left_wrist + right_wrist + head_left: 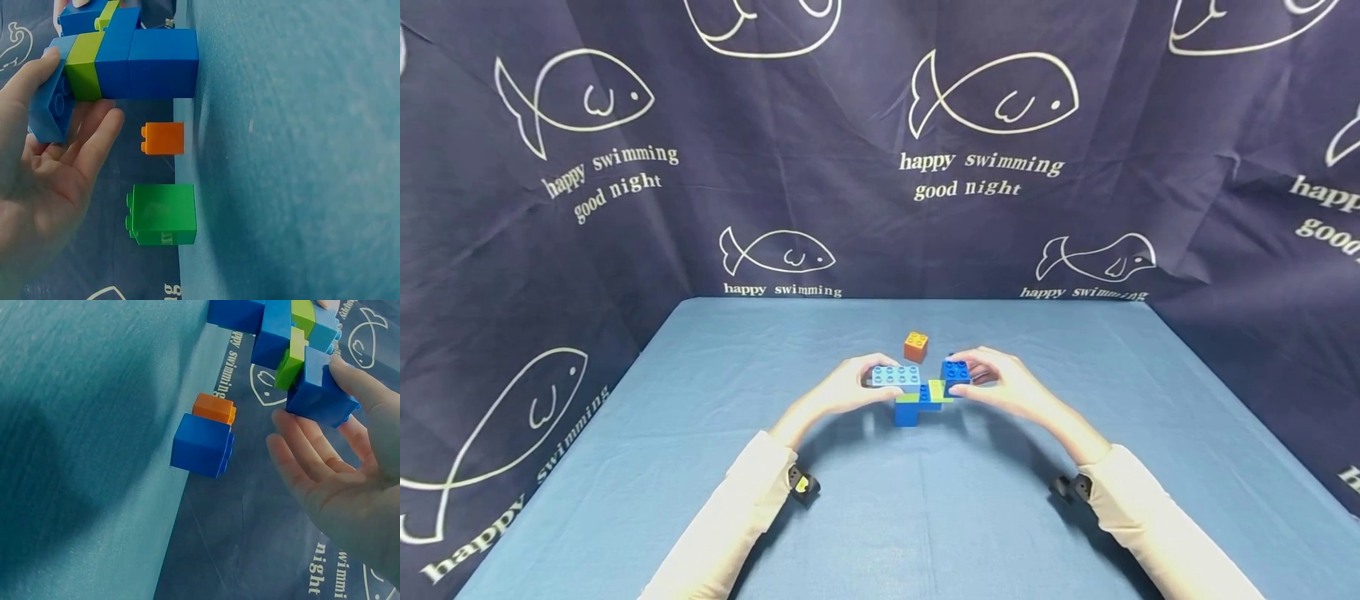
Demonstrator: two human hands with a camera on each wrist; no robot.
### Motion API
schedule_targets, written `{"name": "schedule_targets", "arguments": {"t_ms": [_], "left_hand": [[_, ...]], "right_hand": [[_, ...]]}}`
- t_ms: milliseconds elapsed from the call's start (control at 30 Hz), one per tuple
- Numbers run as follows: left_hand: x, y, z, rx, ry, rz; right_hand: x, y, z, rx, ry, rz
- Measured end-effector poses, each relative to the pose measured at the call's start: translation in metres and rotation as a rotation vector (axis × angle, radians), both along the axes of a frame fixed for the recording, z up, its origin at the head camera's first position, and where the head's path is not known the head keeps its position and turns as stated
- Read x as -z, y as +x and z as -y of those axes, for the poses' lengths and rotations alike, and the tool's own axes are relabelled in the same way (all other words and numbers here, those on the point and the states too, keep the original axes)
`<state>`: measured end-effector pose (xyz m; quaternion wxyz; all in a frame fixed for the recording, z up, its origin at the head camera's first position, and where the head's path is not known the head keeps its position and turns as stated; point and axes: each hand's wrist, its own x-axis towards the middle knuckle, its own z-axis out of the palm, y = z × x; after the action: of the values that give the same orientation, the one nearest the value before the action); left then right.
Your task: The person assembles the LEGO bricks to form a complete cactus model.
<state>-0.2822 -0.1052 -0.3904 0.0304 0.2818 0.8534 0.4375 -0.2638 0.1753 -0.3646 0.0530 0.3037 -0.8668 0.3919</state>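
A person's left hand (850, 386) pinches a light blue brick (895, 377) between thumb and curled fingers, while the right hand (1006, 385) grips a dark blue brick (955, 377) the same way, both above a blue-and-lime stack (907, 414) on a table (880, 517) covered in blue cloth. An orange brick (915, 347) stands behind, before a dark curtain (820, 158) printed with fish.

Seen from the left wrist, the light blue brick overhangs a lime brick (85, 65) near the stack's top, the thumb on one side and fingertips below. The orange brick and a bright green brick (164, 212) stand apart nearby.

At the right wrist, the dark blue brick meets a second lime brick (289, 362); whether it is fully seated cannot be told. A separate blue block (200, 445) stands near the orange brick.
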Motion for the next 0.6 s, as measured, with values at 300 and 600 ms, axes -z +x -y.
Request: {"name": "schedule_targets", "arguments": {"t_ms": [300,600], "left_hand": [[0.004,0.001,-0.001,-0.011,0.042,-0.004],[0.006,0.001,0.000,-0.010,0.089,0.004]], "right_hand": [[0.001,0.001,-0.004,0.045,0.056,-0.040],[0.000,0.001,-0.012,0.010,0.028,-0.036]]}}
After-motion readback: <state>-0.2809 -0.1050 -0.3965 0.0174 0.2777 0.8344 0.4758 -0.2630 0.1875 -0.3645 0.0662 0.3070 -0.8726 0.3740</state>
